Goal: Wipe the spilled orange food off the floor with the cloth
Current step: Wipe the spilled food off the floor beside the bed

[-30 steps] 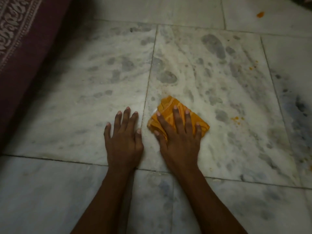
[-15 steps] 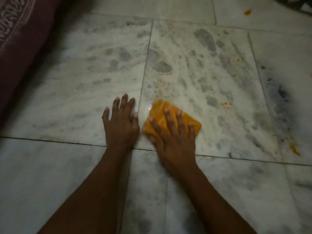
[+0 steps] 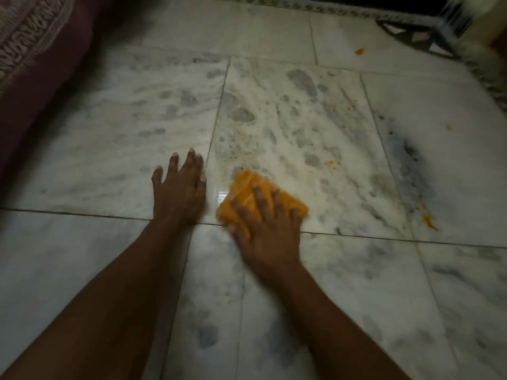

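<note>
With the left hand [image 3: 179,192] braced flat and spread on the floor [image 3: 109,133], the right hand [image 3: 264,229], fingers splayed, presses the orange cloth [image 3: 247,194] at frame centre; best sweep firmly toward the orange bits [image 3: 331,164] at right.

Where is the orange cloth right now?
The cloth lies flat on the floor near the middle of the head view, pressed under the right hand, just right of the left hand.
</note>
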